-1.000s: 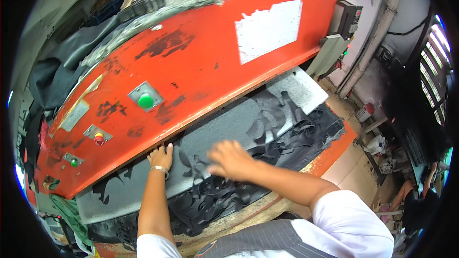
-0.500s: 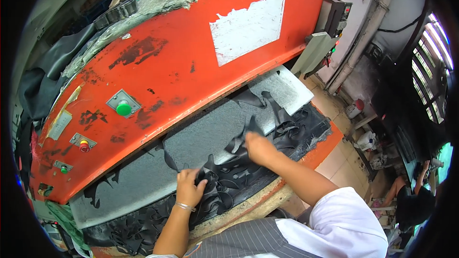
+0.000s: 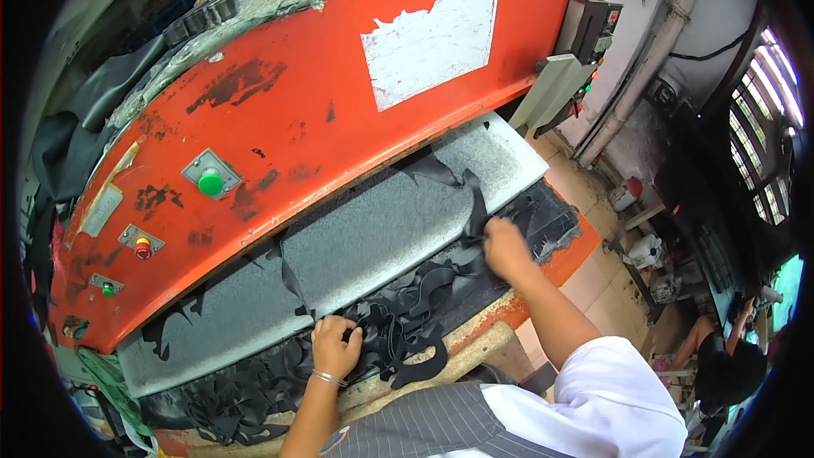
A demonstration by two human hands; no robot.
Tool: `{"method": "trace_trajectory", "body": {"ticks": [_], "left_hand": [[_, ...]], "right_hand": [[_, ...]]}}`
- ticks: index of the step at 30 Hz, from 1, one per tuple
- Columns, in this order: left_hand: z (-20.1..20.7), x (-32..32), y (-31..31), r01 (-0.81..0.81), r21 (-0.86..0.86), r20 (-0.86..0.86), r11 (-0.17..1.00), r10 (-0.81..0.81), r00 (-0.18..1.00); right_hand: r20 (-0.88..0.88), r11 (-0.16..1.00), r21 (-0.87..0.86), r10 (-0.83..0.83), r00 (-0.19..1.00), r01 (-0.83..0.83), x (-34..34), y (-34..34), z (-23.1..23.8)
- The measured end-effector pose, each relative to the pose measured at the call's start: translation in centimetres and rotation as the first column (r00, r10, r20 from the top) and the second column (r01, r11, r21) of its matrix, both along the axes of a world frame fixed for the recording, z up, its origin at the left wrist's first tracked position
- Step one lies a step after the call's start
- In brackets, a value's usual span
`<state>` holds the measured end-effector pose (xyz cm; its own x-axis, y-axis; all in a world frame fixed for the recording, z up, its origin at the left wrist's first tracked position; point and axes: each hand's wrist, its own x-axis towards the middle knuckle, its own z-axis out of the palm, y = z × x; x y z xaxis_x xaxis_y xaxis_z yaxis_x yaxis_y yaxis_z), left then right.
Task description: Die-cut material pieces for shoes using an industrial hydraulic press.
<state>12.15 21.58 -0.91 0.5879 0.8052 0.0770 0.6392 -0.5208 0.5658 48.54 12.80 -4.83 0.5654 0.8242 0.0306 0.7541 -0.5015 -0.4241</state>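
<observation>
My right hand (image 3: pixel 507 250) is closed at the front edge of the grey cutting pad (image 3: pixel 365 220). From its fingers a black leather-like scrap strip (image 3: pixel 475 199) runs up onto the pad. My left hand (image 3: pixel 337 348), with a metal bangle at the wrist, is curled at the pad's front edge; whatever its fingers hold is hidden. Next to it lies a tangled heap of black cut scraps (image 3: pixel 420 293), with curved and holed outlines. Thin black pieces (image 3: pixel 292 276) still lie across the pad near its middle and left end.
Over the pad stands the orange press beam (image 3: pixel 339 102), bearing a green push button (image 3: pixel 210 183) and a red stop knob (image 3: pixel 142 248). More scraps (image 3: pixel 229 407) pile along the lower left ledge. A control box (image 3: pixel 585 30) is at the right. Another person (image 3: pixel 729 356) sits far right.
My right hand has moved right along the pad's edge and now grips the strip at the right end. Scraps near the middle have shifted toward me. My left hand has lowered slightly.
</observation>
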Motion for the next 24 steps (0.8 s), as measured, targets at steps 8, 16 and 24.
{"method": "trace_trajectory", "body": {"ticks": [8,16,24], "left_hand": [[2.9,1.1,1.2,-0.19,-0.278,-0.215,0.942,0.132,0.968],[1.2,5.1,-1.0,-0.066,-0.236,-0.423,0.969,-0.041,0.905],[0.9,6.6,-3.0,0.071,-0.117,-0.478,0.991,-0.119,0.87]], "right_hand": [[-0.471,0.402,0.131,0.829,0.3,-0.906,-17.6,-0.9,10.1],[-0.431,0.04,-0.359,0.879,0.204,-0.932,-17.1,4.0,12.4],[0.16,0.666,0.179,0.707,0.689,-0.725,-4.6,15.7,5.3]]}}
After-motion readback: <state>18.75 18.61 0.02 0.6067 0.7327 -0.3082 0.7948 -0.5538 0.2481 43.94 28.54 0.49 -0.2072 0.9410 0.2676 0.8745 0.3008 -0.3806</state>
